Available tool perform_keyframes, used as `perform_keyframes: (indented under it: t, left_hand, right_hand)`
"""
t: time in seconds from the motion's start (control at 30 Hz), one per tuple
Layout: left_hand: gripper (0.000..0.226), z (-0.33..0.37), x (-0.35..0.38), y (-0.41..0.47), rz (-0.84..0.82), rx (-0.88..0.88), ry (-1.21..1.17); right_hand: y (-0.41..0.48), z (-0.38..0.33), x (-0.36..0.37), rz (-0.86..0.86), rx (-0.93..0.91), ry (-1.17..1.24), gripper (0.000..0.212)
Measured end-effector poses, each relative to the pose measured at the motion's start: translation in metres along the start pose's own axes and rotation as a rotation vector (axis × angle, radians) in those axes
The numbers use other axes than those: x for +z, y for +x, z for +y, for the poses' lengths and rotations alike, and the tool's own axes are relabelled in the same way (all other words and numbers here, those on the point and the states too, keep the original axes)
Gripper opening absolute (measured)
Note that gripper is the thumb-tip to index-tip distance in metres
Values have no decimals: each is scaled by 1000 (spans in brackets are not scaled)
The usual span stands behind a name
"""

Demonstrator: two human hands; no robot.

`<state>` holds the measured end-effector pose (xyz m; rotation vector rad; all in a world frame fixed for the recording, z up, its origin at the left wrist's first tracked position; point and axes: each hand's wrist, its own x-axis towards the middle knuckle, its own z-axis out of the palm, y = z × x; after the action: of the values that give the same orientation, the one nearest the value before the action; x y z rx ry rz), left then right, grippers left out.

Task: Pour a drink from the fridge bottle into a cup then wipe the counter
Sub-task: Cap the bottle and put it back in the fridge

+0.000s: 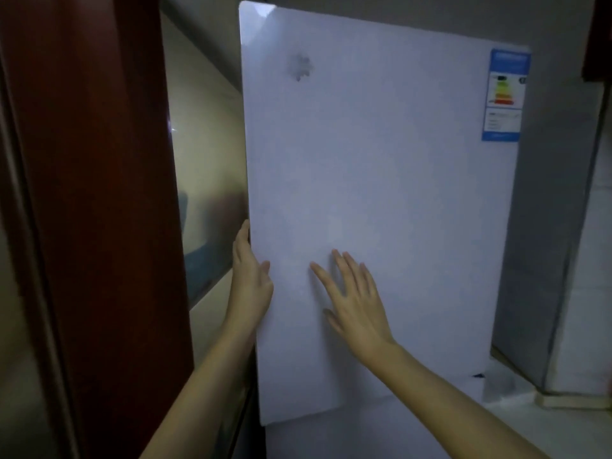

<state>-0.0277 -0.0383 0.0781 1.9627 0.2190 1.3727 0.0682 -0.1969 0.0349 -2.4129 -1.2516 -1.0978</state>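
Note:
A white fridge door (pixel 381 180) fills the middle of the view, standing slightly ajar from the fridge body. My left hand (pixel 250 279) grips the door's left edge, fingers curled around it and thumb on the front. My right hand (pixel 356 299) lies flat on the door's front with fingers spread, holding nothing. The inside of the fridge, the bottle and the cup are hidden.
A dark red wooden door frame (pixel 99 193) stands close on the left. A blue energy label (pixel 506 94) sits at the door's top right. The grey fridge side (pixel 543 226) and a tiled wall (pixel 592 260) are on the right. A lower white door (pixel 364 432) is below.

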Motion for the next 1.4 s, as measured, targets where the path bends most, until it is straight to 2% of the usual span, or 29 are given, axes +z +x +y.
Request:
perform_keyframes:
  t: [0.17, 0.27, 0.4, 0.53, 0.73, 0.9, 0.97, 1.13, 1.4]
  left_hand:
    - [74, -29, 19, 26, 30, 2, 63]
    - [77, -40, 35, 36, 72, 100, 124]
    - [88, -57, 55, 49, 112, 209, 403]
    - [90, -78, 68, 58, -17, 186, 507]
    - [94, -89, 87, 62, -60, 173, 543]
    - [87, -84, 76, 62, -99, 158, 623]
    - [80, -79, 66, 58, -117, 143, 645]
    - [72, -71, 47, 10, -176, 184, 749]
    - [83, -34, 34, -120, -544, 287, 776]
  right_hand:
    - [35, 11, 28, 35, -60, 6, 100]
    - [49, 17, 41, 89, -98, -26, 97]
    - [77, 28, 46, 53, -142, -95, 97]
    - [99, 41, 52, -48, -122, -140, 92]
    - [103, 39, 63, 58, -106, -208, 79]
    - [105, 42, 61, 27, -143, -178, 74]
    - [95, 41, 54, -3, -82, -95, 79]
    - [40, 30, 37, 112, 48, 40, 95]
    - [-107, -2, -8, -172, 334, 2, 94]
